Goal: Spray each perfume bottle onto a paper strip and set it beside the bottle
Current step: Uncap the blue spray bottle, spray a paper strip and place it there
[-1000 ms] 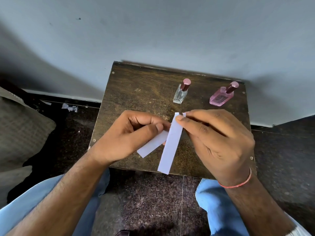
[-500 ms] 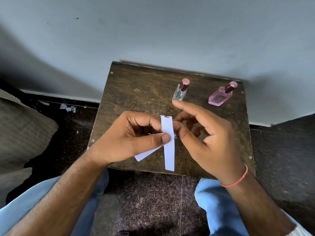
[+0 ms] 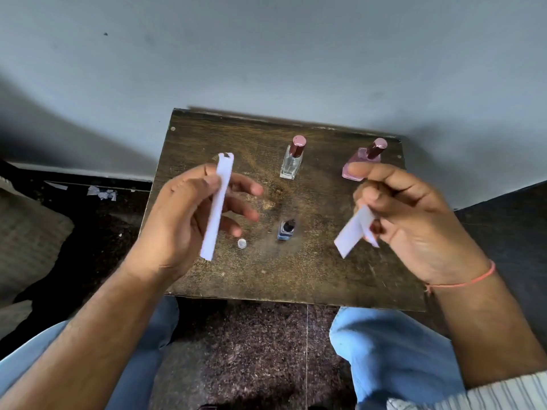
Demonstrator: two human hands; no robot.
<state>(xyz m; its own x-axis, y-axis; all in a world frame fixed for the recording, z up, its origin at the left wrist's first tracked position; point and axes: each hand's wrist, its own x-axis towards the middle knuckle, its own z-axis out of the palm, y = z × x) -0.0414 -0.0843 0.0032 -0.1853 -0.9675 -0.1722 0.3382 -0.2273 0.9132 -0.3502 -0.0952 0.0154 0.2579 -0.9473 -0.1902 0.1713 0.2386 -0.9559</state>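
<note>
Three bottles stand on the small wooden table [image 3: 296,270]: a clear bottle [image 3: 291,164] with a dark red cap near the back middle, a pink bottle [image 3: 359,164] with the same kind of cap at the back right, and a little blue bottle [image 3: 286,229] with no cap, nearer the front and about midway across. One small clear cap [image 3: 242,243] lies alone on the wood to the left of the blue bottle, apart from it.

Two paper strips are up in the air, one in each hand. The left hand [image 3: 183,223] pinches a long strip [image 3: 217,207] between thumb and forefinger, nearly upright, its torn top end highest; the other fingers are spread loose behind it. The right hand [image 3: 414,220] is curled around a shorter strip [image 3: 353,232], gripped at its upper end, the free end slanting down to the left. This hand sits in front of the lower part of the pink bottle.

Both hands are well apart, leaving the middle of the table in plain view. The table's back edge is close against a grey wall [image 3: 266,54]. Its front edge lies just ahead of two knees in blue jeans [image 3: 393,359], with speckled dark floor [image 3: 236,350] between them. Bare wood lies along the front of the table and at the back left corner. Several scraps of white paper [image 3: 102,193] lie on the floor to the left.
</note>
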